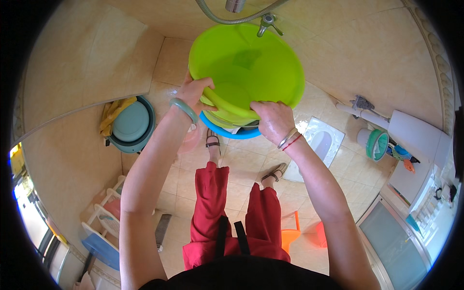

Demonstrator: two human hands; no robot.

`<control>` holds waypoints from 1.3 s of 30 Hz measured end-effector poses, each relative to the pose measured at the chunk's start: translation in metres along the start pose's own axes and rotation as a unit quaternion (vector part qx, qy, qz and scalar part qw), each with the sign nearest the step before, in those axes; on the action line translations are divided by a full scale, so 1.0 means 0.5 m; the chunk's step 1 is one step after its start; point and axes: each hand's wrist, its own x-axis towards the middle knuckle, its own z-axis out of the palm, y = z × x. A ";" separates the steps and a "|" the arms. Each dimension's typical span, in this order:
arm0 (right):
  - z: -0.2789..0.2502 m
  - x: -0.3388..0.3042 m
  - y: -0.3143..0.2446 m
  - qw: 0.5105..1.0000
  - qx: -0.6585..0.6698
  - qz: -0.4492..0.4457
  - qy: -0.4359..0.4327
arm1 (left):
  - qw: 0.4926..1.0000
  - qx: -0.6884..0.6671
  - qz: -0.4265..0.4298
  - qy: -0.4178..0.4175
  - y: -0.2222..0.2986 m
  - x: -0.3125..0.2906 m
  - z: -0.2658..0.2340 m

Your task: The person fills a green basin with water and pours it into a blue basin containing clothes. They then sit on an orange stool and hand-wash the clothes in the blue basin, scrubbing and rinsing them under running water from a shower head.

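A large lime-green basin point(270, 67) is tilted up in front of me, its inside facing me. My left hand point(193, 92) is closed on its rim at the left, a pale green bangle on the wrist. At the near right side of the same rim, my right hand point(274, 118) grips with the fingers curled over the edge. Whether any water lies in the basin I cannot tell. Partly hidden beneath it is a blue basin point(237, 135) with something dark and white inside. A wall tap point(266, 23) hangs just over the green basin's far rim.
A squat toilet point(321, 145) is set in the tiled floor to the right, near a small bin point(378, 145) with a green liner. Stacked basins point(130, 121) with a yellow cloth stand left. A pink basin point(190, 140) and an orange handled scoop point(290, 238) are on the floor.
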 end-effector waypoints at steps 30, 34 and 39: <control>-0.022 -0.028 -0.004 0.999 -0.015 0.040 -0.017 | 0.993 0.082 -0.065 -0.058 0.003 0.044 0.029; -0.042 -0.024 -0.014 0.998 -0.013 0.051 -0.028 | 0.991 0.089 -0.066 -0.076 0.012 0.051 0.033; -0.044 -0.014 -0.008 0.998 -0.013 0.058 -0.031 | 0.991 0.083 -0.069 -0.076 0.016 0.057 0.032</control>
